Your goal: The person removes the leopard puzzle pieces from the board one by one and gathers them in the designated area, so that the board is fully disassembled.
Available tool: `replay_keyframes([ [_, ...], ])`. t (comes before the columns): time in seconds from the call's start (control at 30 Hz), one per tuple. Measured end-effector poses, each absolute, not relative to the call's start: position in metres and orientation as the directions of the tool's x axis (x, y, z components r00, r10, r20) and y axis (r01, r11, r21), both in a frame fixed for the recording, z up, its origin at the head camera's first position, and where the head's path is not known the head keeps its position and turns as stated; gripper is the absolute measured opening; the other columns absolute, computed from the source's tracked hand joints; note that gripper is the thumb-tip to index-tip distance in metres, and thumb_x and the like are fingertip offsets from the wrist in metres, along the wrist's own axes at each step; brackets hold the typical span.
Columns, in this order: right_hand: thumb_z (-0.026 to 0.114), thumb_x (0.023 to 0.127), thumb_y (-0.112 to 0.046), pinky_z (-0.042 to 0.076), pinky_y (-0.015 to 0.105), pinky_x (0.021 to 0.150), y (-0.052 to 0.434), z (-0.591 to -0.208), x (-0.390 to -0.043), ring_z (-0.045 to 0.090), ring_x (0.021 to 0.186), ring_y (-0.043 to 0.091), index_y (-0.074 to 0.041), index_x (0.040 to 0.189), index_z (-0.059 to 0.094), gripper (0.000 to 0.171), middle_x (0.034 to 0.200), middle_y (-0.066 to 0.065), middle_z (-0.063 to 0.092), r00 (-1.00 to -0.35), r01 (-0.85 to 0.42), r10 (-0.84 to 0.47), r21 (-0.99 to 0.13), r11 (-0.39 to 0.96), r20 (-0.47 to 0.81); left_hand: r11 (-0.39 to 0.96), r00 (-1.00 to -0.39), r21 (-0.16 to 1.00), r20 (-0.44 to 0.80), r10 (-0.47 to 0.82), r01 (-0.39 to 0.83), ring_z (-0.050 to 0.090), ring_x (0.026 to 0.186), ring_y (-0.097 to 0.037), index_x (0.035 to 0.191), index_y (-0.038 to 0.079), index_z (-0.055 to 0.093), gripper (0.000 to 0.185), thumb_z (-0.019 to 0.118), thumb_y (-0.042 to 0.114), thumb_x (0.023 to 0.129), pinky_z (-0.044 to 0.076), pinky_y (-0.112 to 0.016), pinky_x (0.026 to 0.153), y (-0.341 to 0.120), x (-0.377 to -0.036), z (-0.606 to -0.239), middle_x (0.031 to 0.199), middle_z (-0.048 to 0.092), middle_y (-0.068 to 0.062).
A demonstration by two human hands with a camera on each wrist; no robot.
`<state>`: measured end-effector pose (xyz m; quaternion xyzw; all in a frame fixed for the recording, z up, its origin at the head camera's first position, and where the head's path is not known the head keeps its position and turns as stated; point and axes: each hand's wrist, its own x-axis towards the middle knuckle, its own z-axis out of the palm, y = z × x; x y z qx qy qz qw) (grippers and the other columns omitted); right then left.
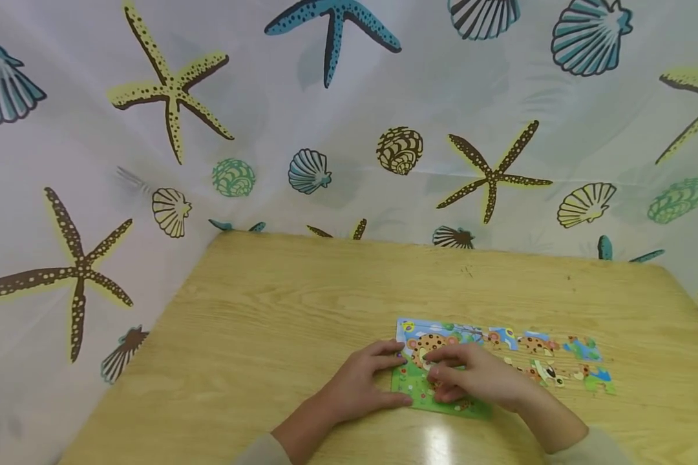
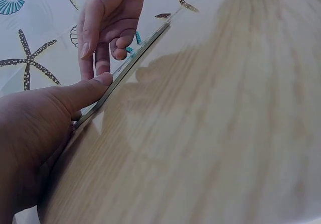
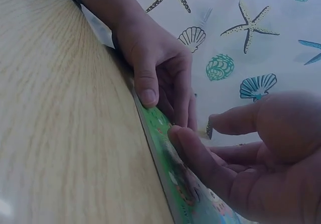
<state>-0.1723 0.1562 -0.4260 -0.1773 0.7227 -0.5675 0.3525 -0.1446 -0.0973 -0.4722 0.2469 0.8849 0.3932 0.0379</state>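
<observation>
1. Both hands are working the puzzle board (image 1: 419,387) near the front edge of the table (image 1: 279,310); we're watching the left hand (image 1: 360,381) bracing the board's left edge, thumb pressing the rim and fingers lying fairly straight on top; the right hand (image 1: 477,378) is sitting over the board's middle, fingers curled down onto the picture; whether it's pinching a piece we cannot tell.
2. We're seeing the board lying flat directly under the hands, its long axis running roughly left to right; the right hand is nearer the loose pieces (image 1: 552,361), which are lying just beside the board's right end.
3. We're looking at a thin, flat board, green along the near edge, blue at the top, with a spotted orange animal printed between; the pieces are matching in colour.
</observation>
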Motion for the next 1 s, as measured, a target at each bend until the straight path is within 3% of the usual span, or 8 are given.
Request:
replay_keyframes([
  [0.27, 0.062, 0.100, -0.022, 0.063, 0.030, 0.074, 0.146, -0.434, -0.169, 0.072, 0.084, 0.024, 0.004, 0.141, 0.048, 0.050, 0.101, 0.015, 0.065, -0.676, 0.041, -0.675, -0.929, 0.367, -0.297, 0.568, -0.879, 0.722, 0.120, 0.461, 0.396, 0.046, 0.141, -0.024, 0.130, 0.008, 0.067, 0.064, 0.084, 0.043, 0.079, 0.042, -0.045, 0.116, -0.096, -0.143, -0.477, 0.150, 0.051, 0.000],
  [0.57, 0.064, 0.099, -0.021, 0.061, 0.028, 0.068, 0.140, -0.437, -0.164, 0.068, 0.078, 0.020, 0.004, 0.144, 0.046, 0.054, 0.095, 0.012, 0.064, -0.663, -0.037, -0.698, -0.919, 0.392, -0.271, 0.566, -0.875, 0.718, 0.126, 0.467, 0.406, 0.047, 0.140, -0.026, 0.131, 0.007, 0.065, 0.066, 0.082, 0.045, 0.080, 0.043, -0.046, 0.116, -0.097, -0.138, -0.481, 0.150, 0.051, -0.001],
  [0.83, 0.063, 0.099, -0.025, 0.050, 0.022, 0.058, 0.137, -0.440, -0.163, 0.059, 0.065, 0.010, -0.006, 0.144, 0.050, 0.050, 0.086, 0.004, 0.064, -0.650, -0.166, -0.726, -0.889, 0.427, -0.227, 0.586, -0.879, 0.700, 0.128, 0.459, 0.408, 0.048, 0.140, -0.025, 0.131, 0.012, 0.067, 0.063, 0.083, 0.044, 0.079, 0.043, -0.047, 0.116, -0.097, -0.139, -0.482, 0.148, 0.052, 0.001],
  [1.0, 0.064, 0.099, -0.024, 0.052, 0.023, 0.058, 0.140, -0.438, -0.164, 0.062, 0.068, 0.014, -0.001, 0.146, 0.046, 0.055, 0.088, 0.005, 0.064, -0.666, -0.135, -0.707, -0.895, 0.425, -0.236, 0.575, -0.876, 0.709, 0.127, 0.464, 0.408, 0.047, 0.141, -0.025, 0.131, 0.009, 0.066, 0.065, 0.084, 0.043, 0.079, 0.042, -0.046, 0.116, -0.095, -0.141, -0.480, 0.150, 0.051, 0.001],
])
